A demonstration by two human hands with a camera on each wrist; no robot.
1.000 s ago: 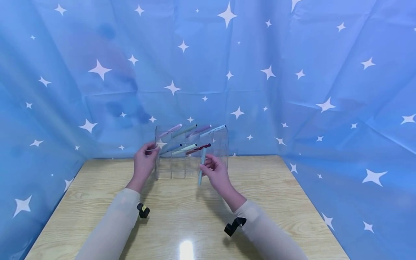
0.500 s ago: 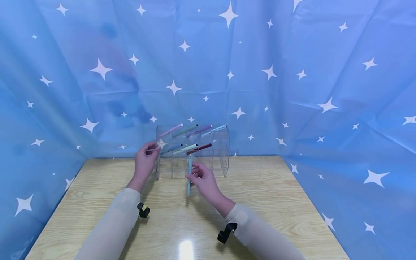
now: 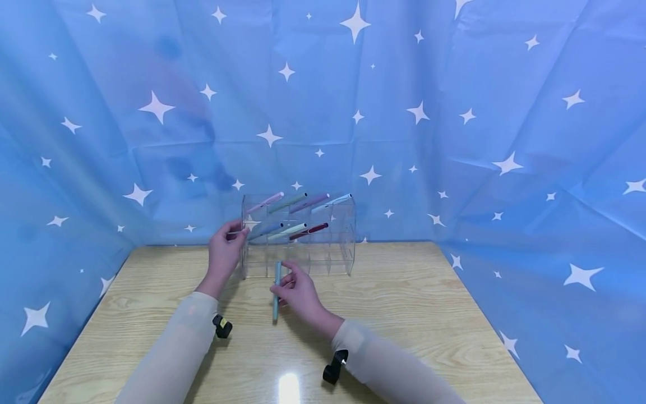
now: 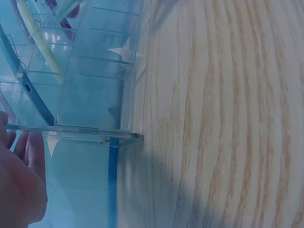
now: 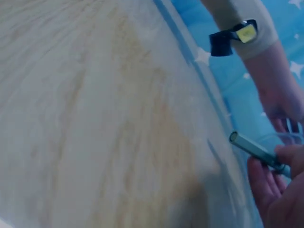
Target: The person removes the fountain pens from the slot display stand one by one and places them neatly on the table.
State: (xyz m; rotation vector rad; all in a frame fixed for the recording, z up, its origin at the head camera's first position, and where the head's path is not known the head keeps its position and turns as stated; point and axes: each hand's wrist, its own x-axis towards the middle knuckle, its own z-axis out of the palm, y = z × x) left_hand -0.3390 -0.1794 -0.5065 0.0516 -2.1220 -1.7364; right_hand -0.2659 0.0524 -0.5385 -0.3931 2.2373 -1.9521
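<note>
A clear rack [image 3: 342, 261] stands at the back of the table with pens slanting in two rows. My left hand [image 3: 224, 252] holds the rack's left side panel; in the left wrist view its fingertips [image 4: 35, 149] meet that panel. In front of the rack, my right hand [image 3: 303, 294] pinches a teal pen [image 3: 276, 303] between thumb and fingers. The pen points roughly toward me, apart from the rack. The right wrist view shows one end of this teal pen [image 5: 251, 147] sticking out past the fingers.
The lower row has a blue pen [image 3: 271, 229], a pale green pen [image 3: 287, 232] and a dark red pen [image 3: 315, 229]. Several more pens, including a pink pen [image 3: 266, 202], fill the upper row. A starred blue curtain [image 3: 323, 112] surrounds the wooden table [image 3: 414, 314].
My right hand has moved left and toward me with the teal pen, from beside the dark red pen to in front of the rack. The left hand stays on the rack.
</note>
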